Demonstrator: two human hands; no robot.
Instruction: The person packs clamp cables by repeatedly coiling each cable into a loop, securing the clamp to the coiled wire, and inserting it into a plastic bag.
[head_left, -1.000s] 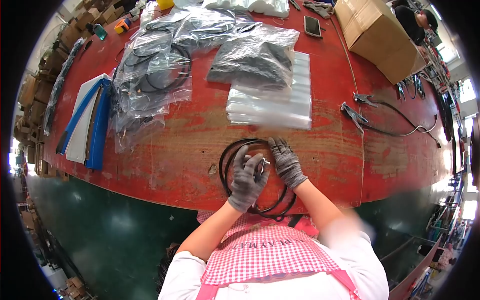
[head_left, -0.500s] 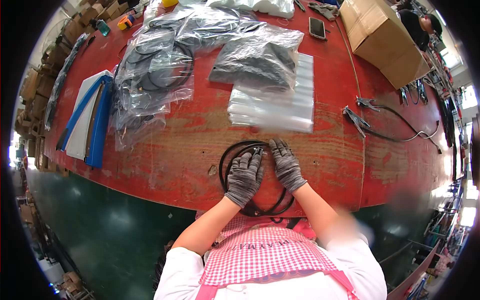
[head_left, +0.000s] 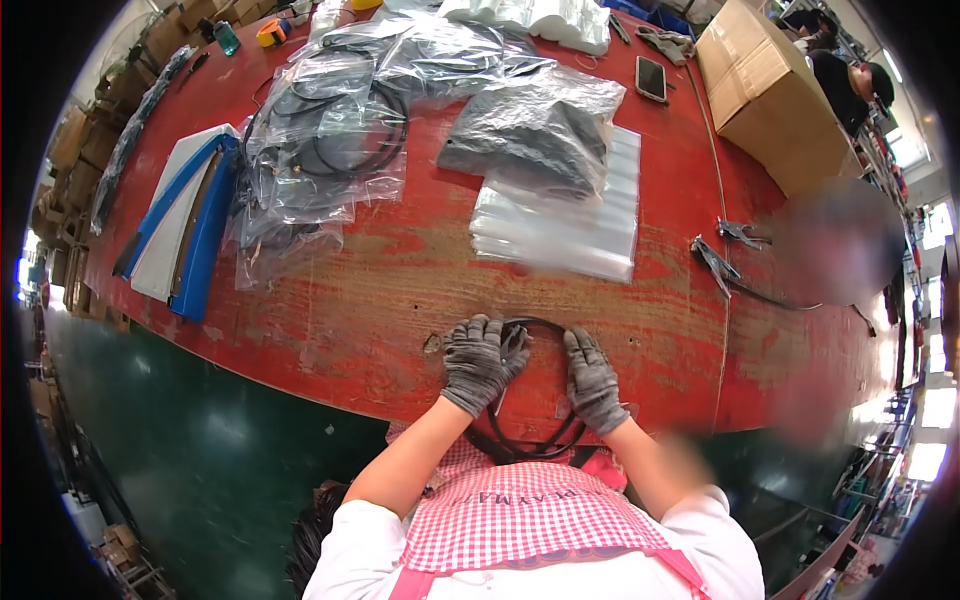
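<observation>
A black cable [head_left: 543, 448] lies in a loose coil at the table's front edge. My left hand [head_left: 480, 362], in a grey striped glove, is closed on the left side of the coil, with its fingers curled over the cable. On the right side of the coil, my right hand [head_left: 593, 380], gloved alike, has its fingers pressed together over the cable. The thumb of this hand is hidden. Beyond the hands lie flat clear plastic bags [head_left: 560, 235], partly under a dark item in a clear bag [head_left: 535, 135].
The red table [head_left: 380, 350] carries bagged cables [head_left: 330, 150], a blue and white paper cutter [head_left: 205, 230], a phone [head_left: 650, 79], metal clamps [head_left: 713, 265] and a cardboard box [head_left: 775, 100]. A co-worker [head_left: 845, 90] is at the upper right. A blur covers part of the right side.
My left hand has shifted up and left along the coil, its fingers now curled over the cable. My right hand sits slightly lower and further right. The view has shifted a little.
</observation>
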